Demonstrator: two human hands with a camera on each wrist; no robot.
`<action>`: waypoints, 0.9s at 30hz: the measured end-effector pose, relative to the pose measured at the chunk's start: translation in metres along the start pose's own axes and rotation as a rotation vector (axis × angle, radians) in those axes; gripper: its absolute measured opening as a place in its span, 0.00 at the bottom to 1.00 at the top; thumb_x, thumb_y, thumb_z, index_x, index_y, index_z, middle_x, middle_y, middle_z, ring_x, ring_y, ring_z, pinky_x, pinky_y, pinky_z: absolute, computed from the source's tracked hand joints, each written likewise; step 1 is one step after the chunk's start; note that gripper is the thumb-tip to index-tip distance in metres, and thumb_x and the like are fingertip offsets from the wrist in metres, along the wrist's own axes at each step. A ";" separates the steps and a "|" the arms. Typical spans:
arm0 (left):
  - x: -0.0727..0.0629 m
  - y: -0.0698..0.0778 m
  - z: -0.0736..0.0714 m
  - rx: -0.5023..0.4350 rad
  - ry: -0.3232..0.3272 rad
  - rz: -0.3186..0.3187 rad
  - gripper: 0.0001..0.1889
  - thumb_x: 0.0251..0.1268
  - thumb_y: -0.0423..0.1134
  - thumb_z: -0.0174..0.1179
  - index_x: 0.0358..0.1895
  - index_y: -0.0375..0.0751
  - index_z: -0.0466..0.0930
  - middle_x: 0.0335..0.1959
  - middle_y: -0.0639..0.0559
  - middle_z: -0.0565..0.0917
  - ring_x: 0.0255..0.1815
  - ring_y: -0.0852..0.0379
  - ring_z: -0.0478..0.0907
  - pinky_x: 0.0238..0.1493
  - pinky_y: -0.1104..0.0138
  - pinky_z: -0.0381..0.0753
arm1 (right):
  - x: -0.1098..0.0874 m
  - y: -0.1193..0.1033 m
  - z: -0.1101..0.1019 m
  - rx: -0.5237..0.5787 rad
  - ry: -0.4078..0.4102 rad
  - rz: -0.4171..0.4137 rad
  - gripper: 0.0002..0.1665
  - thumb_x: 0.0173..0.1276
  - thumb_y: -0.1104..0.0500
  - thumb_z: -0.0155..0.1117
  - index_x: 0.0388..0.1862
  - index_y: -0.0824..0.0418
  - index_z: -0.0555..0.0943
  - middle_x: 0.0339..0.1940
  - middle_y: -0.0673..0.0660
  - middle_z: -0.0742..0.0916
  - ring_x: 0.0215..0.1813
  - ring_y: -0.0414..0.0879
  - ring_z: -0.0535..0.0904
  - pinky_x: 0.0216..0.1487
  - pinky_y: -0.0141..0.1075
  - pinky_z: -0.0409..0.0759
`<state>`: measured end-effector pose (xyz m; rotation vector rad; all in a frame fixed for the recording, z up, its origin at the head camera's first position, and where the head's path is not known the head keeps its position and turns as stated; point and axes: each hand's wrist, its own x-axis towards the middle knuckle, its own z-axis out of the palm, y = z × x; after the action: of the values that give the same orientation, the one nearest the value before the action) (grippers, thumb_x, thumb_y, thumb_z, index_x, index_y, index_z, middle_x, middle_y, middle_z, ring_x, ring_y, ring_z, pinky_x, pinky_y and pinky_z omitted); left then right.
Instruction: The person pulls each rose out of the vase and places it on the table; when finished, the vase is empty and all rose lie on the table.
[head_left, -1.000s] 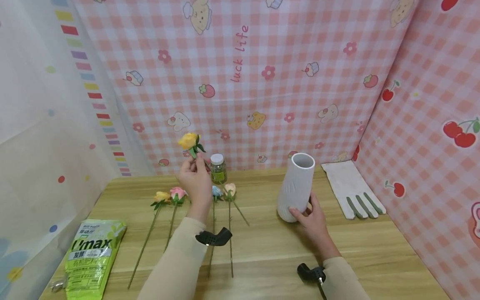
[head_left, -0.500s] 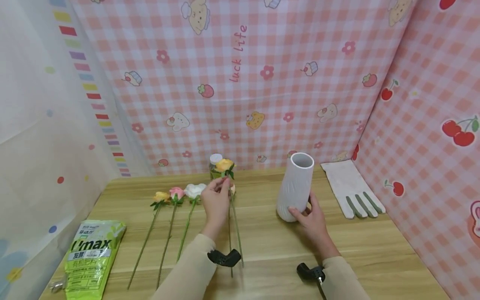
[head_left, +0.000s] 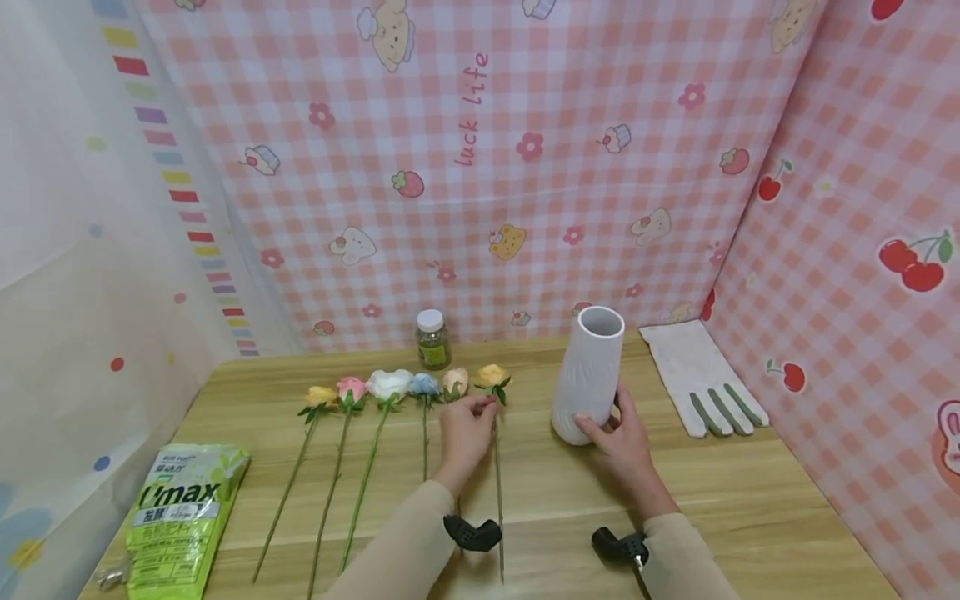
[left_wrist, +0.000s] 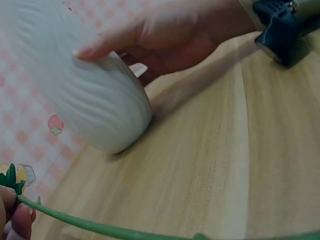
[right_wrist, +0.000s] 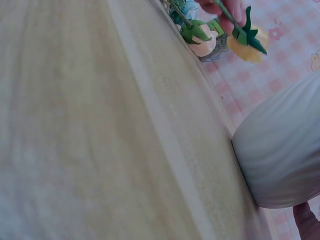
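My left hand (head_left: 467,433) pinches the green stem of a yellow-orange artificial rose (head_left: 492,376) just under its bloom, at the right end of a row of flowers. The left wrist view shows thumb and finger on that stem (left_wrist: 95,226). With my right hand (head_left: 625,437) I grip the lower side of a white ribbed vase (head_left: 590,375), which stands on the table with its mouth up. Left of my left hand lie a peach rose (head_left: 455,382), a blue flower (head_left: 424,384), a white flower (head_left: 390,384), a pink rose (head_left: 351,390) and another yellow rose (head_left: 320,397).
A small jar (head_left: 432,342) with a white lid stands behind the flowers. White gloves (head_left: 693,367) with green-grey fingers lie at the back right. A green fertilizer bag (head_left: 183,521) occupies the left side of the wooden table (head_left: 720,517). Checked cloth hangs behind and to the right.
My left hand has brought the yellow-orange rose rightward and down, from above the row to its right end. The right hand keeps its grip on the vase, which has stayed in place.
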<state>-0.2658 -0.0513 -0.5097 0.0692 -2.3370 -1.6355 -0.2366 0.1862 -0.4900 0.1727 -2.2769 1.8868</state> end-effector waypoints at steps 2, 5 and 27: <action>0.003 0.000 0.004 0.051 0.004 0.016 0.03 0.61 0.31 0.64 0.35 0.38 0.88 0.26 0.50 0.86 0.20 0.62 0.79 0.20 0.71 0.78 | 0.000 0.000 0.000 0.003 -0.002 -0.004 0.50 0.61 0.57 0.72 0.76 0.55 0.55 0.69 0.61 0.67 0.65 0.60 0.67 0.63 0.54 0.66; 0.009 0.001 0.009 0.130 0.020 0.046 0.03 0.61 0.31 0.64 0.33 0.38 0.88 0.25 0.52 0.85 0.21 0.62 0.79 0.23 0.70 0.78 | 0.000 -0.001 0.000 0.006 0.002 -0.009 0.50 0.61 0.58 0.72 0.76 0.55 0.55 0.69 0.61 0.67 0.65 0.59 0.67 0.63 0.53 0.67; -0.015 -0.003 0.020 0.361 -0.037 0.064 0.07 0.51 0.30 0.68 0.35 0.34 0.86 0.23 0.51 0.84 0.26 0.58 0.80 0.31 0.63 0.80 | 0.000 0.001 0.001 -0.004 0.003 -0.014 0.50 0.61 0.59 0.72 0.76 0.55 0.55 0.69 0.62 0.67 0.65 0.59 0.67 0.62 0.53 0.67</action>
<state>-0.2566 -0.0307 -0.5216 0.0378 -2.6058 -1.1785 -0.2368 0.1859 -0.4911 0.1847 -2.2715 1.8737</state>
